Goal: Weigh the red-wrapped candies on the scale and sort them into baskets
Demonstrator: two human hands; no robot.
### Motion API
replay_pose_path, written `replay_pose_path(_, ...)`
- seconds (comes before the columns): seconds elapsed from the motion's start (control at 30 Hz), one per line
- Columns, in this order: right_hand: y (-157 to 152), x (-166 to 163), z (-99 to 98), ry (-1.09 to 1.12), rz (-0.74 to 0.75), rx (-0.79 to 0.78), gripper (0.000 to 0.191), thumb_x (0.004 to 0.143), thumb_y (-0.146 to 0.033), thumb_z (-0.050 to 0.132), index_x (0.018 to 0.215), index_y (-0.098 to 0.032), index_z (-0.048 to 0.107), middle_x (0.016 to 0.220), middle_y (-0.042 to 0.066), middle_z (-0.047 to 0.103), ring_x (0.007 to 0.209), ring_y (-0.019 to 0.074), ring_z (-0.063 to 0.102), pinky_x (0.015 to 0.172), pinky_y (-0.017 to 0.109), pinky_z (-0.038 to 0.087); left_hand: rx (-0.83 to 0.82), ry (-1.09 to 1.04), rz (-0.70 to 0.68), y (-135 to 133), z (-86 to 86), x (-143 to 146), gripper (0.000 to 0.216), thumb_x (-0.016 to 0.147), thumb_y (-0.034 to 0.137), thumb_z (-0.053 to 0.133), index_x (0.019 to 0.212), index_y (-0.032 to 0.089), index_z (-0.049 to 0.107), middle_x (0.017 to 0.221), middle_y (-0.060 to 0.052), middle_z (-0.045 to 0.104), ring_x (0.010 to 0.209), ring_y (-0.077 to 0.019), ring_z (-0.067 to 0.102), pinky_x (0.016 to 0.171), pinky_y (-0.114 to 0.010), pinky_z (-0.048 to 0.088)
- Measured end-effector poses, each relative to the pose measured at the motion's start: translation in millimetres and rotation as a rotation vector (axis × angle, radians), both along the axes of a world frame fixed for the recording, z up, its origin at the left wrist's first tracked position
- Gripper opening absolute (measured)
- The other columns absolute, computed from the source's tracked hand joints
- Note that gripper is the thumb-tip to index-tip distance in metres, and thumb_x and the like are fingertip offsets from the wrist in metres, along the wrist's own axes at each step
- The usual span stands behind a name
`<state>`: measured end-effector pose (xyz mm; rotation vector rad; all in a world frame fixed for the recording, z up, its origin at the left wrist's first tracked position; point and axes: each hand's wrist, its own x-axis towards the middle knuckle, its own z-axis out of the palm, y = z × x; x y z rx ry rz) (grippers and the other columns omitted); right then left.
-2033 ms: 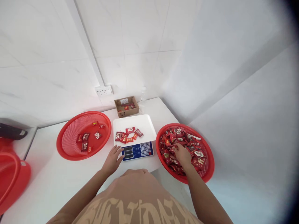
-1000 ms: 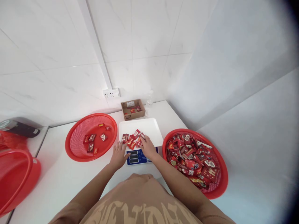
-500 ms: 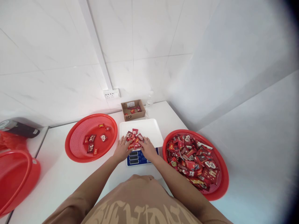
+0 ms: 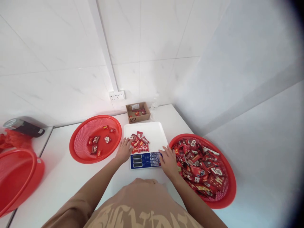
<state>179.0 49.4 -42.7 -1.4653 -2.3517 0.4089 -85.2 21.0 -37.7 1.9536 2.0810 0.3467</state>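
Observation:
A white weighing scale [image 4: 156,134] with a blue keypad panel stands in front of me. On its tray lies a small heap of red-wrapped candies [image 4: 142,144]. My left hand [image 4: 124,150] is open at the tray's left edge, fingertips beside the heap. My right hand [image 4: 168,160] is open over the right end of the keypad, between the scale and a red basket [image 4: 230,180]. That basket is heaped with many red candy packets [image 4: 196,163]. Neither hand holds anything that I can see.
Left of the scale, a red sieve basket [image 4: 79,148] holds several candies. Behind the scale are a cardboard box [image 4: 137,118] with a few packets and a clear bottle [image 4: 155,101]. A deeper red basket [image 4: 21,180] and a black cylinder [image 4: 25,126] stand far left. White walls close off the back and right.
My right hand has left the candy heap and moved right, toward the full basket, uncovering the scale's keys. My left hand stays by the heap. The view has shifted slightly.

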Motion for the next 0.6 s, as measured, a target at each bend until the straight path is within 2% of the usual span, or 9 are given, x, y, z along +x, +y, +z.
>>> replay_pose_path(0.13,-2,20,-0.8,-0.183,-0.166,-0.032,0.038,0.086,-0.024,0.041,0.121,-0.021,0.056,0.141,0.011,0.041,0.136,0.03,0.026,0.108,0.057,0.017,-0.063,-0.005,0.085,21,10.7,-6,0.037,0.09,0.021,0.03,0.121,0.016,0.051,0.123,-0.014,0.057,0.118,-0.0239,0.049,0.096,-0.04,0.04)
replay_pose_path(0.27,-6,27,-9.6,-0.285,-0.203,-0.126,0.045,0.086,-0.025,0.042,0.13,-0.021,0.049,0.146,0.014,0.033,0.137,0.0314,0.022,0.106,0.057,0.02,-0.131,-0.008,0.116,41,20.3,-10,0.029,0.088,0.022,0.037,0.108,0.013,0.057,0.101,-0.015,0.064,0.098,-0.0251,0.058,0.079,-0.036,0.046)
replay_pose_path(0.5,-10,25,-14.9,-0.32,-0.209,-0.148,0.047,0.087,-0.025,0.037,0.134,-0.022,0.044,0.147,0.014,0.032,0.138,0.0295,0.022,0.106,0.056,0.021,-0.159,-0.102,0.168,58,27.6,-3,0.023,0.084,0.022,0.047,0.103,0.017,0.058,0.1,-0.013,0.063,0.102,-0.027,0.055,0.084,-0.037,0.041)
replay_pose_path(0.6,-10,25,-14.0,-0.34,-0.23,-0.164,0.048,0.087,-0.025,0.037,0.135,-0.024,0.043,0.147,0.012,0.032,0.137,0.0275,0.023,0.106,0.055,0.02,-0.149,-0.198,0.242,61,28.8,-2,0.033,0.079,0.015,0.051,0.112,0.018,0.055,0.103,-0.013,0.061,0.098,-0.026,0.057,0.081,-0.035,0.042)
